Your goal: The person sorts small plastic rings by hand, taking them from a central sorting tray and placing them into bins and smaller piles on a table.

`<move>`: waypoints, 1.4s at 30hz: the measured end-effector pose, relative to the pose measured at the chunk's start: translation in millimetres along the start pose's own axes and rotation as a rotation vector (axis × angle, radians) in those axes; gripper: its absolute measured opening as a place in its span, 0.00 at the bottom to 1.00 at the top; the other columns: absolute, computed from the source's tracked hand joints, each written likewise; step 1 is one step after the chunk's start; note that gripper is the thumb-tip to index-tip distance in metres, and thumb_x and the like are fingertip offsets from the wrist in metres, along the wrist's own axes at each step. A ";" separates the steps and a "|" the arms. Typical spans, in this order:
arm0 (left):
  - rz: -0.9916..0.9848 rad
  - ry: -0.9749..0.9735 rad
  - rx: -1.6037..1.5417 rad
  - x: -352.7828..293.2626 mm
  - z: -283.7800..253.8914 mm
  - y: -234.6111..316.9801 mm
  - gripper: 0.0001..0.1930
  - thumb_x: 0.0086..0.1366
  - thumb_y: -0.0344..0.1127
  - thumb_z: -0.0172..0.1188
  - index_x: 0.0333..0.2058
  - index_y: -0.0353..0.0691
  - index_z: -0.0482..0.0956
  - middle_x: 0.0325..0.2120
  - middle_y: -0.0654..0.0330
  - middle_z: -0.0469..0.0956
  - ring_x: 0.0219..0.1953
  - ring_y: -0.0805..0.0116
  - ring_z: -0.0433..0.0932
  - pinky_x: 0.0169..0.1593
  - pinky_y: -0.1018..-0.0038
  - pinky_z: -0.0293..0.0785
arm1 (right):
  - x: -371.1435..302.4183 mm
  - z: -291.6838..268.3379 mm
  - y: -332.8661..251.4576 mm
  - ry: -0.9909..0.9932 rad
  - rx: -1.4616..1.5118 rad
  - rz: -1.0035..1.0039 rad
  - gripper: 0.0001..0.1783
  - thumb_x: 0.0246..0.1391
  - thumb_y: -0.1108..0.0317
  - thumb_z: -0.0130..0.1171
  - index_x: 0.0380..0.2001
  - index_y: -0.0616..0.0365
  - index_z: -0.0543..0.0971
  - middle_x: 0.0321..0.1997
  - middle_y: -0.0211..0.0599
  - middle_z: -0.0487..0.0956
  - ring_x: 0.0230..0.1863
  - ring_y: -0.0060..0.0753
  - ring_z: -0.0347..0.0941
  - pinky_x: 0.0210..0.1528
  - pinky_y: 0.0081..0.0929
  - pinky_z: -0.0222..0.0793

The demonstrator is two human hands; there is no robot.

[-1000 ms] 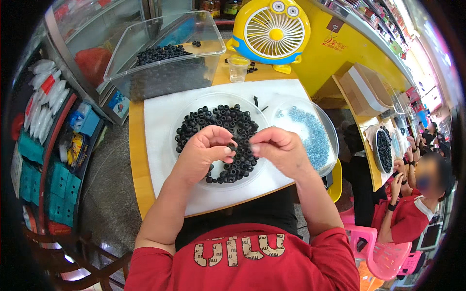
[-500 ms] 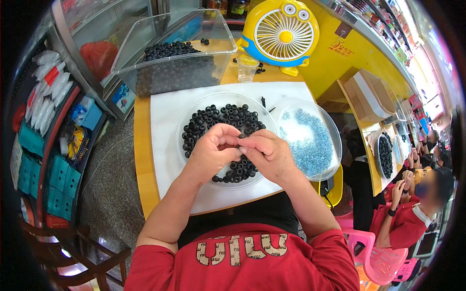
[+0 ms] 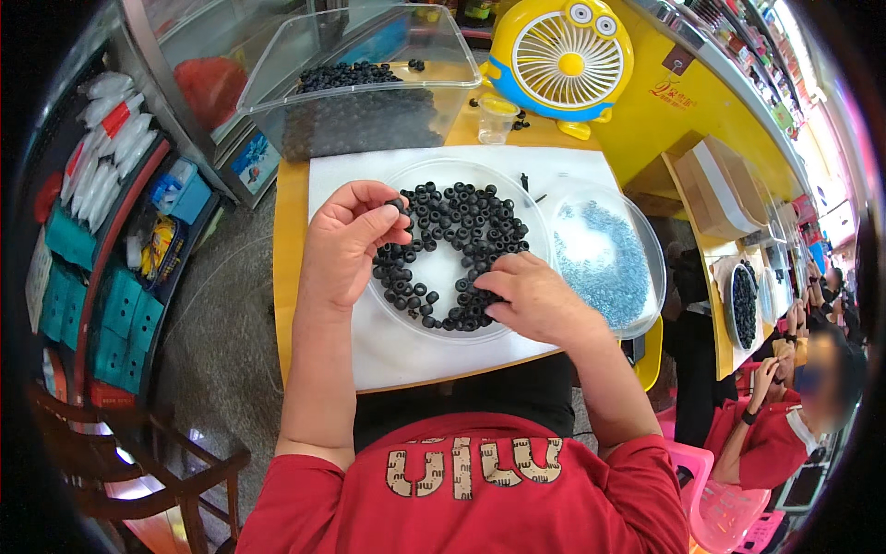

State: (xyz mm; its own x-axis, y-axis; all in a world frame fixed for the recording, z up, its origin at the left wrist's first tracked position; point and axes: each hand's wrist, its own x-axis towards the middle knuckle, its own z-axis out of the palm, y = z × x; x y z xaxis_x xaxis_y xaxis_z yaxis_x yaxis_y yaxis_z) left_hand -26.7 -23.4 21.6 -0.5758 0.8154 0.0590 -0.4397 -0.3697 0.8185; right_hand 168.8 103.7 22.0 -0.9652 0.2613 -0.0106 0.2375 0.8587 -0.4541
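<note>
My left hand (image 3: 351,235) is raised at the left rim of a round clear dish (image 3: 436,274), pinching a small black bead (image 3: 395,205) between thumb and fingertips. Inside that dish, many round black beads (image 3: 475,214) with holes lie in a loose ring. My right hand (image 3: 540,300) reaches into the ring on its right side, fingers bent down onto the beads. Whatever its fingertips hold is hidden. Right beside it, a second round clear dish (image 3: 580,231) holds a heap of tiny pale blue beads (image 3: 609,282).
Behind the dishes stands a big clear bin (image 3: 263,100) of black beads. A small clear cup (image 3: 496,122) and a yellow-and-blue fan (image 3: 563,69) are next to it. A white sheet (image 3: 388,365) covers the table. At right, a person (image 3: 761,434) sits at another table with a cardboard box (image 3: 715,189).
My hands were together over the dish and have parted. The left has moved up and left with a bead; the right has lowered to the beads. The whole view has shifted slightly.
</note>
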 end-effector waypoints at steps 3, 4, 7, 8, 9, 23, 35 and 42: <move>-0.037 -0.025 -0.016 1.0 -8.4 -12.5 0.06 0.54 0.22 0.53 0.32 0.34 0.72 0.29 0.59 0.75 0.27 0.74 0.74 0.32 0.79 0.75 | 19.8 12.7 -2.5 0.072 -0.216 -0.029 0.15 0.39 0.68 0.56 0.35 0.53 0.75 0.38 0.41 0.72 0.43 0.42 0.67 0.45 0.34 0.63; -0.058 -0.033 -0.027 0.9 -10.3 -14.4 0.07 0.54 0.22 0.53 0.33 0.35 0.72 0.29 0.59 0.75 0.27 0.74 0.74 0.31 0.78 0.75 | 24.3 14.2 1.4 0.072 -0.215 -0.028 0.15 0.39 0.68 0.56 0.35 0.53 0.75 0.38 0.41 0.72 0.43 0.42 0.67 0.45 0.34 0.63; -0.066 0.002 0.008 2.4 -16.3 -16.8 0.07 0.53 0.22 0.53 0.33 0.35 0.72 0.30 0.56 0.75 0.26 0.73 0.75 0.29 0.77 0.75 | 33.8 13.0 10.2 0.273 -0.265 0.029 0.13 0.40 0.69 0.55 0.35 0.55 0.76 0.39 0.40 0.72 0.43 0.42 0.67 0.45 0.34 0.65; -0.066 0.008 0.005 2.3 -17.4 -16.2 0.07 0.53 0.22 0.53 0.33 0.35 0.72 0.30 0.56 0.75 0.26 0.73 0.75 0.29 0.77 0.75 | 34.0 11.2 9.5 0.267 -0.265 0.026 0.13 0.40 0.69 0.55 0.35 0.55 0.76 0.39 0.40 0.72 0.43 0.42 0.67 0.45 0.34 0.65; -0.057 0.008 -0.010 2.9 -17.3 -14.5 0.07 0.53 0.22 0.53 0.33 0.35 0.72 0.29 0.58 0.75 0.26 0.74 0.74 0.30 0.78 0.75 | 34.5 10.2 9.1 0.274 -0.179 0.061 0.13 0.41 0.70 0.54 0.35 0.56 0.75 0.39 0.40 0.72 0.43 0.43 0.68 0.45 0.34 0.65; -0.076 -0.017 -0.030 1.4 -17.3 -16.4 0.06 0.53 0.23 0.54 0.32 0.36 0.73 0.28 0.60 0.75 0.26 0.75 0.74 0.29 0.79 0.75 | 17.7 4.9 -6.9 0.053 0.073 -0.148 0.13 0.43 0.78 0.49 0.34 0.57 0.76 0.40 0.41 0.74 0.40 0.45 0.70 0.43 0.32 0.67; -0.093 -0.016 0.028 0.8 -14.6 -20.0 0.06 0.53 0.23 0.53 0.32 0.36 0.73 0.28 0.60 0.75 0.26 0.76 0.74 0.29 0.80 0.74 | 33.7 10.1 -4.1 0.178 0.184 0.064 0.18 0.43 0.74 0.51 0.42 0.62 0.70 0.41 0.48 0.72 0.44 0.46 0.68 0.47 0.32 0.65; -0.103 -0.039 0.048 -1.2 -11.0 -19.1 0.07 0.53 0.23 0.52 0.33 0.36 0.73 0.29 0.60 0.74 0.27 0.76 0.74 0.30 0.80 0.74 | 16.3 -23.5 11.6 0.142 0.187 0.245 0.13 0.46 0.71 0.48 0.37 0.60 0.75 0.35 0.48 0.75 0.38 0.46 0.72 0.42 0.33 0.67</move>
State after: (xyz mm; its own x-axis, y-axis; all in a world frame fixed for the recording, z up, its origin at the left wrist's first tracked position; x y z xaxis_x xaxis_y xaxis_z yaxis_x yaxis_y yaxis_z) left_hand -25.2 -22.3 -0.4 -0.5018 0.8650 -0.0058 -0.4616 -0.2622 0.8475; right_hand 158.4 128.2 37.4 -0.8537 0.5203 -0.0218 0.4240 0.6702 -0.6092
